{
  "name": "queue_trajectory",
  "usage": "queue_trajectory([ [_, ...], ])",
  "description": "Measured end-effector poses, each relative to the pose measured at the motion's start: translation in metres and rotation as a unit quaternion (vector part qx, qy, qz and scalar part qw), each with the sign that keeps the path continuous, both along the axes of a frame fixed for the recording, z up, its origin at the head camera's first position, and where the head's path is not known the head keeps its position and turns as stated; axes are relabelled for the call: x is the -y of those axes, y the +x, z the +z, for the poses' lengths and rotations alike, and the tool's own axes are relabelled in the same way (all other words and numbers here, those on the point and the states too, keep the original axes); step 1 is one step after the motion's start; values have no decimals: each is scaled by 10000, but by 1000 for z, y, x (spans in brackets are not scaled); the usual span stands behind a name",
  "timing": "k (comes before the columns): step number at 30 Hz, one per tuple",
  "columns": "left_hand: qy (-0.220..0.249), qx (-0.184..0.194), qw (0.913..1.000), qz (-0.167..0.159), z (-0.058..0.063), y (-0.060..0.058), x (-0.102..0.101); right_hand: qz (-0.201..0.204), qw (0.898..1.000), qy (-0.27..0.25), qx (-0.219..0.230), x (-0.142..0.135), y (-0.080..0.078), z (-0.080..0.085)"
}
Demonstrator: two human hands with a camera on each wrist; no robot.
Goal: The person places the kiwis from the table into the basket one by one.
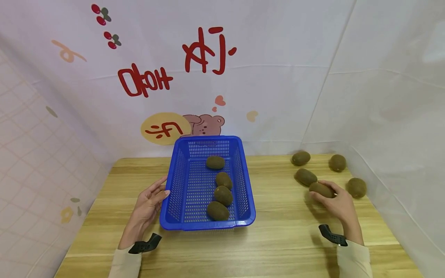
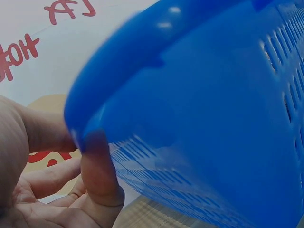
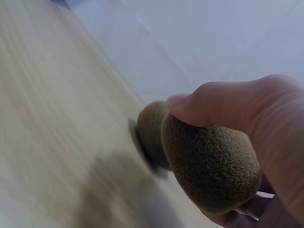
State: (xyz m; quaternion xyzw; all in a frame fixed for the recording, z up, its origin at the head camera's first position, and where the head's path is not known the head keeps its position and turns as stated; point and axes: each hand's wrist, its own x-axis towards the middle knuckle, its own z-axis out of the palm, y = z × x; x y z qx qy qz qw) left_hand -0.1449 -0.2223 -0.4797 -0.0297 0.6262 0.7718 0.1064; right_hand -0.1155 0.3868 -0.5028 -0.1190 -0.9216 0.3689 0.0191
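A blue plastic basket [image 1: 248,193] with perforated walls stands left of the middle of the table, several brown kiwis [image 1: 218,211] lying inside it. My left hand [image 1: 147,206] pinches the basket's left rim between thumb and fingers; the left wrist view shows the thumb and a finger at the rim [image 2: 118,61] close up. Over on the right, my right hand [image 1: 335,202] grips a fuzzy kiwi [image 3: 211,166], its thumb across the top and fingers beneath. Just behind that fruit lies another kiwi [image 1: 305,177], partly overlapped by it in the right wrist view.
More loose kiwis sit at the back right: one [image 1: 301,158] near the rear edge, one [image 1: 337,163] by the corner, one [image 1: 356,188] along the right edge. A white printed cloth [image 1: 278,96] hangs behind the wooden table [image 1: 278,239] and along both sides.
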Motion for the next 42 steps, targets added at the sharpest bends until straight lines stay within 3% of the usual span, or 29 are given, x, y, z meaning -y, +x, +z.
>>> queue_trajectory([
  [10,-55,2,10000,-21,4,2,0,87,9979,92,-630,22,-6,15],
  [24,-37,30,10000,25,3,1,0,384,9931,-410,-1028,64,-17,26],
  [42,-44,-10,10000,33,3,1,-2,1092,9834,-632,-1307,108,-53,42],
])
